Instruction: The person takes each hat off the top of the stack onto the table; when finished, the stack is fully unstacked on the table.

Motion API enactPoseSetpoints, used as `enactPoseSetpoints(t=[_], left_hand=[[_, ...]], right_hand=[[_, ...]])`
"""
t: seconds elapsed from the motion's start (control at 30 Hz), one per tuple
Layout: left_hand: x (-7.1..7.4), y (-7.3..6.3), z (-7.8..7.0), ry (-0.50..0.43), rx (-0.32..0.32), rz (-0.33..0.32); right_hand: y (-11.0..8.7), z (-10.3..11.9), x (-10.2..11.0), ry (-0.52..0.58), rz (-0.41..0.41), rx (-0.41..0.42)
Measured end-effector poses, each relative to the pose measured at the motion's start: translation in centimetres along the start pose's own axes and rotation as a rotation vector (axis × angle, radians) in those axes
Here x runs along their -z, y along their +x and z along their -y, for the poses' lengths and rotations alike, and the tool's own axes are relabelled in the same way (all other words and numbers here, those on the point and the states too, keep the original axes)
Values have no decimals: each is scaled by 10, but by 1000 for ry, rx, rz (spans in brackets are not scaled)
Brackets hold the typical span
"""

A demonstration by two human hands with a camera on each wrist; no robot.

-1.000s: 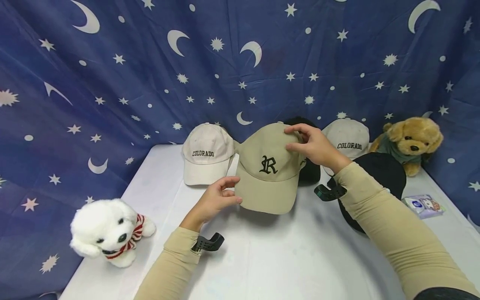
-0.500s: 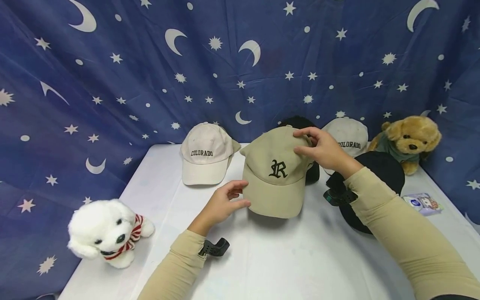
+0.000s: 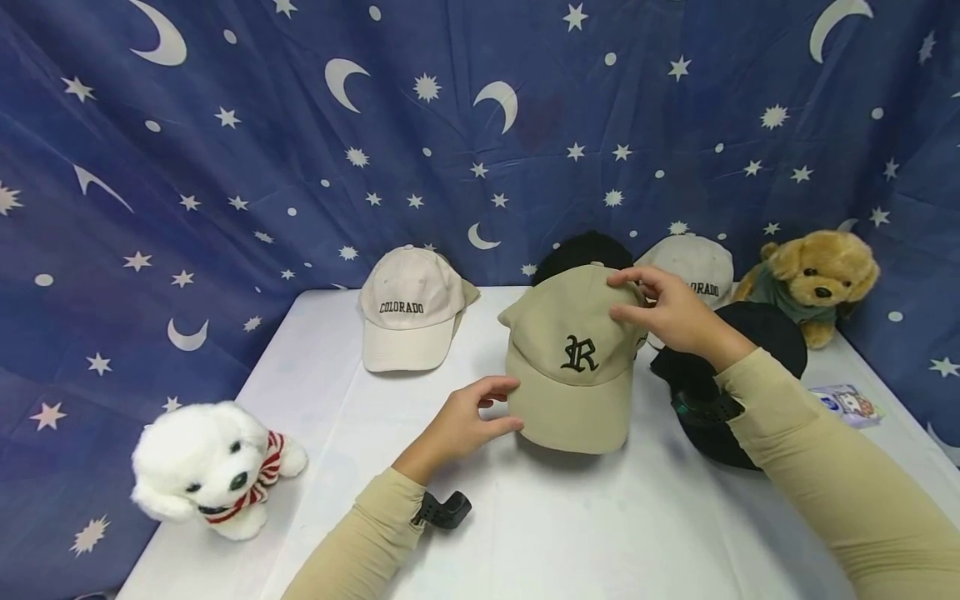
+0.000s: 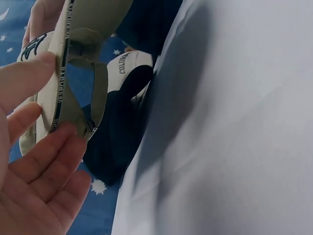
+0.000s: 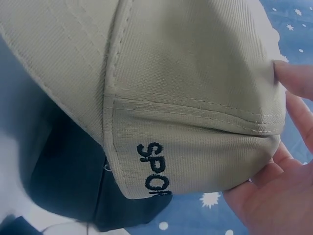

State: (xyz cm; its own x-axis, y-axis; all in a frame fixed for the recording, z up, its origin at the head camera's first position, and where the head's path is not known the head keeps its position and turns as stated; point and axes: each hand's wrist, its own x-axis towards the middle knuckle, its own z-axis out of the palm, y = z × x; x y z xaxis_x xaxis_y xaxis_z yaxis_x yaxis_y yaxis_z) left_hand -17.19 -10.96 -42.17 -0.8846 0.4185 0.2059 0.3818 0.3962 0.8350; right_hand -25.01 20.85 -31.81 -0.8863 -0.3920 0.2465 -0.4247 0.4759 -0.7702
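A khaki baseball cap (image 3: pixel 573 333) with a black "R" emblem is held up over the white table, crown up and brim toward me. With thumb and fingers, my left hand (image 3: pixel 465 425) holds the left edge of its brim. My right hand (image 3: pixel 671 317) grips the upper right side of the crown. In the left wrist view the khaki cap (image 4: pixel 54 83) shows its underside, back strap and lettered edge tape. Dark "SPOR" lettering is on the khaki cap (image 5: pixel 186 93) in the right wrist view. Just behind it stands a black cap (image 3: pixel 581 250), partly hidden.
A cream COLORADO cap (image 3: pixel 408 292) stands at the back left, another cream COLORADO cap (image 3: pixel 697 258) at the back right. A black cap (image 3: pixel 768 333) lies beneath my right forearm. A white plush dog (image 3: pixel 195 458), a brown plush dog (image 3: pixel 825 271) and a small packet (image 3: pixel 851 406) are also there.
Both hands have moved the khaki cap to the right and a little nearer to me, away from the left COLORADO cap. More of the black cap behind now shows.
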Motion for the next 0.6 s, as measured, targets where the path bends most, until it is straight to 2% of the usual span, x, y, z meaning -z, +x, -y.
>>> enactPoseSetpoints(t=[0.33, 0.6], left_hand=[[-18, 1, -2, 24, -36, 85], [-34, 0, -5, 18, -7, 172]], right_hand=[[-15, -11, 9, -26, 7, 1], [-28, -25, 10, -82, 9, 16]])
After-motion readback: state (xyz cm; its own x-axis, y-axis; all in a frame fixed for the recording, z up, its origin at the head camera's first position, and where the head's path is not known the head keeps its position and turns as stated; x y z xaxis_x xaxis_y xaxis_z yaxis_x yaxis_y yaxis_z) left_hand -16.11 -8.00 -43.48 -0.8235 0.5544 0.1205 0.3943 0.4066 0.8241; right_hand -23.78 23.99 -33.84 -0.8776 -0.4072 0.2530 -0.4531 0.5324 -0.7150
